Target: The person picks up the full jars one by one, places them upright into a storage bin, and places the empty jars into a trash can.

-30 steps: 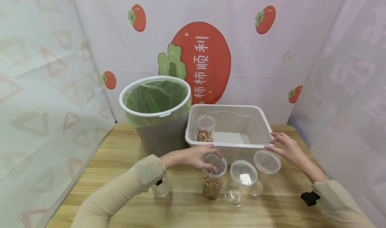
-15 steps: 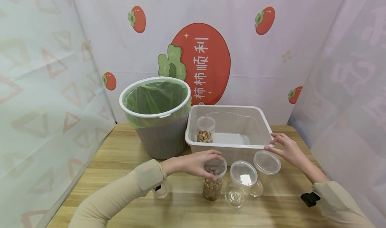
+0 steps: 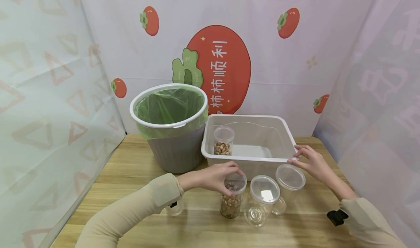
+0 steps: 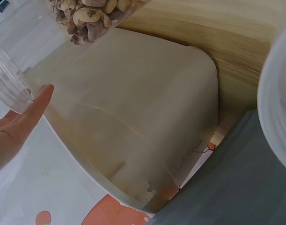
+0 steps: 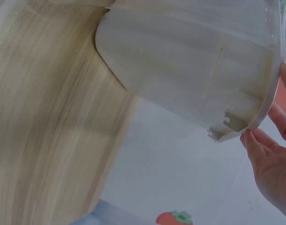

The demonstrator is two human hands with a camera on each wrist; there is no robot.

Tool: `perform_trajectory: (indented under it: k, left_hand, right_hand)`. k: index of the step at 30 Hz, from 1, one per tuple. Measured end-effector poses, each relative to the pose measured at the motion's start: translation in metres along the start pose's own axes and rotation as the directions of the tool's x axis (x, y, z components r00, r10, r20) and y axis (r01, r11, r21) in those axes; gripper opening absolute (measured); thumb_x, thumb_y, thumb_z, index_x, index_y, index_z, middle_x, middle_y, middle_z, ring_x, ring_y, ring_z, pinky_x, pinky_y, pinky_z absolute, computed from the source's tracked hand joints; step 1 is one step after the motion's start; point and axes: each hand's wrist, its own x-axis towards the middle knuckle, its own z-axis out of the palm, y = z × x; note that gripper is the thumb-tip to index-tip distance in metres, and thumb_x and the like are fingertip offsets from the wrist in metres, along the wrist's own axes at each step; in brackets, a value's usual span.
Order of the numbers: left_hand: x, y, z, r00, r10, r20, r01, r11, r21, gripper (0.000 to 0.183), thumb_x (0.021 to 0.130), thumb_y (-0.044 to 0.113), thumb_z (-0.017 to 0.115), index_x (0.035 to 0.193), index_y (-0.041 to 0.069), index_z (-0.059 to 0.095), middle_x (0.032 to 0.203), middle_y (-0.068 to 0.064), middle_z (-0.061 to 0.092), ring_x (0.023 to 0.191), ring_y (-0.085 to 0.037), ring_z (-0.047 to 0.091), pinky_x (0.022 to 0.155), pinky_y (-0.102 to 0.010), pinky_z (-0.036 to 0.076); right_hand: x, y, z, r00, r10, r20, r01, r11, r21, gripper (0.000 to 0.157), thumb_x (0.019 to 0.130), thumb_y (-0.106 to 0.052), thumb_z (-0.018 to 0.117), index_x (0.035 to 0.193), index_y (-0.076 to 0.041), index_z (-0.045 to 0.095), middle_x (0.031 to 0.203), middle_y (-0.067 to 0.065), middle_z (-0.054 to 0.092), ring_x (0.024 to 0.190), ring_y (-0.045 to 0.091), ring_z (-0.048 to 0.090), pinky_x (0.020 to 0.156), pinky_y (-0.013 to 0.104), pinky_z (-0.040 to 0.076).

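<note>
My left hand (image 3: 214, 178) grips the lid of a clear plastic jar of nuts (image 3: 230, 204), thumb on the near side and fingers at the far side. The jar stands upright on the table, in front of a white plastic tub (image 3: 262, 160). In the left wrist view, fingers (image 4: 40, 101) touch the jar's lid edge (image 4: 9, 89), and nuts (image 4: 93, 16) show through its wall. At the tub's front right corner, my right hand (image 3: 313, 163) pinches the rim; the right wrist view also shows the hand (image 5: 271, 159) on that rim (image 5: 269, 98).
Two lidded clear jars (image 3: 262, 195) (image 3: 290, 178) stand right of the held jar. Another jar of nuts (image 3: 224, 142) sits inside the tub, at its left. A grey bin (image 3: 177, 153) with a green liner stands left. Another clear container (image 3: 176, 208) is partly behind my left sleeve.
My left hand has come slightly lower and nearer on the jar's lid. The jar and my right hand on the tub rim have stayed in place.
</note>
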Motion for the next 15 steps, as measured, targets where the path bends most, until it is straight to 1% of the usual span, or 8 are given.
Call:
perform_trajectory:
  k: [4,9,15]
  left_hand:
    - [0.0,0.0,-0.001,1.0,0.014,-0.007,-0.014,1.0,0.023,0.058,0.069,0.03,0.074,0.119,0.016,0.051,0.113,0.0,0.046,0.096,-0.013,0.051,0.08,-0.018,0.04]
    - [0.001,0.002,-0.006,0.999,0.024,-0.021,-0.023,0.998,0.065,0.058,0.065,0.031,0.075,0.117,0.015,0.054,0.109,-0.001,0.049,0.092,-0.013,0.052,0.077,-0.016,0.04]
    - [0.003,0.004,-0.017,0.996,0.025,-0.086,-0.015,0.994,0.112,0.057,0.062,0.033,0.076,0.113,0.014,0.056,0.103,0.001,0.051,0.087,-0.009,0.05,0.072,-0.015,0.04]
  right_hand:
    - [0.0,0.001,0.0,1.0,0.003,0.001,-0.003,1.0,-0.007,0.02,0.069,-0.015,0.074,0.075,-0.007,0.057,0.111,0.023,0.054,0.097,0.042,0.053,0.079,0.05,0.04]
    - [0.0,0.001,0.001,1.0,-0.004,-0.004,0.004,1.0,-0.008,0.02,0.068,-0.015,0.075,0.074,-0.007,0.057,0.11,0.024,0.054,0.096,0.043,0.053,0.078,0.051,0.04]
    - [0.0,0.001,0.001,1.0,-0.02,-0.016,0.02,1.0,-0.006,0.02,0.067,-0.014,0.075,0.073,-0.007,0.058,0.108,0.024,0.055,0.095,0.043,0.053,0.077,0.051,0.039]
